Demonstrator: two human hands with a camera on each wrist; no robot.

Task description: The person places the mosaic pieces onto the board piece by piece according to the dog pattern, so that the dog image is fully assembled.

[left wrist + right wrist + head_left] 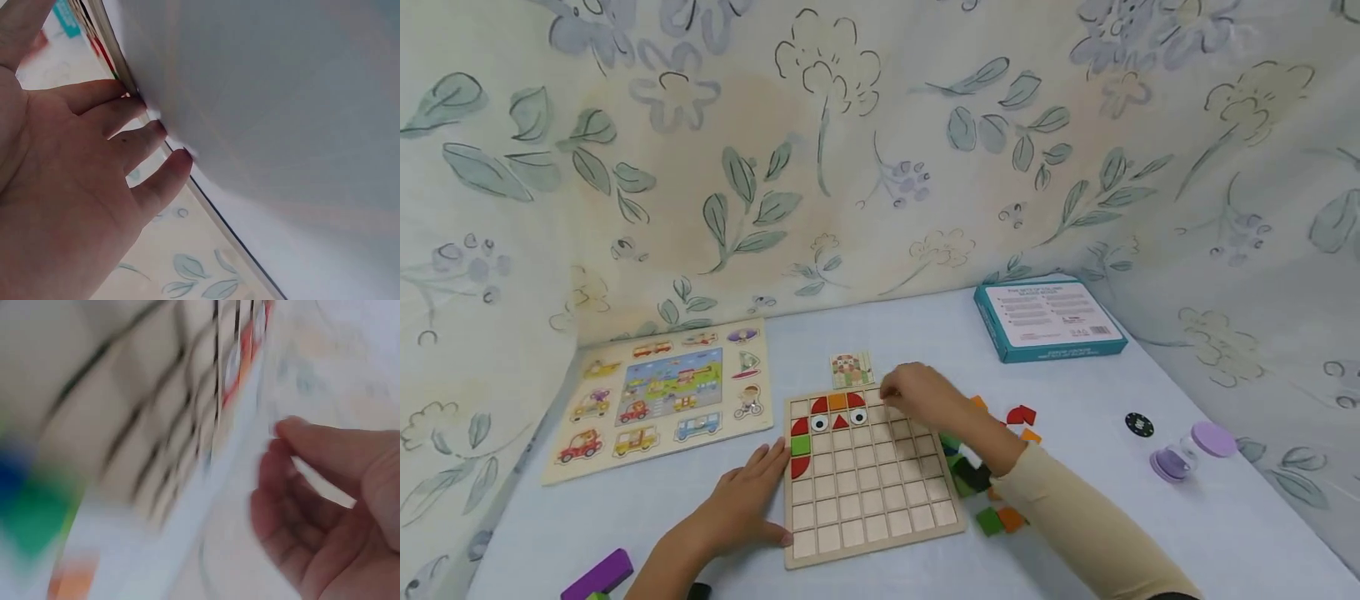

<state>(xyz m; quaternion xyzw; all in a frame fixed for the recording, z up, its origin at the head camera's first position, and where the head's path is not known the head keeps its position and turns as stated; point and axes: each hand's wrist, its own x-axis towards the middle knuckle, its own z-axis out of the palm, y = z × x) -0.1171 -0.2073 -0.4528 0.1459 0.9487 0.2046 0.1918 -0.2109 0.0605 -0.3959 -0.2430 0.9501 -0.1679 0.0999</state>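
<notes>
A wooden grid board (874, 502) lies on the table with its upper left part filled. There, red rounded pieces (801, 467), an orange square (837, 402), a green square (801, 446), a red triangle (840, 422) and two eye tiles (820, 423) sit in cells. My left hand (747, 498) rests along the board's left edge, fingers extended and fingertips touching the rim. Over the top right corner hovers my right hand (921, 396), thumb and index tips close together. In the right wrist view, the right hand (319, 506) shows curled fingers; I cannot tell whether they pinch something.
A small pattern card (852, 369) lies behind the board. Loose coloured blocks (990, 521) are scattered to its right, partly under my right arm. A picture puzzle (670, 400) is left; a teal box (1048, 321), black chip (1139, 425) and purple-lidded jar (1187, 454) are right. Nearer left lies a purple block (598, 575).
</notes>
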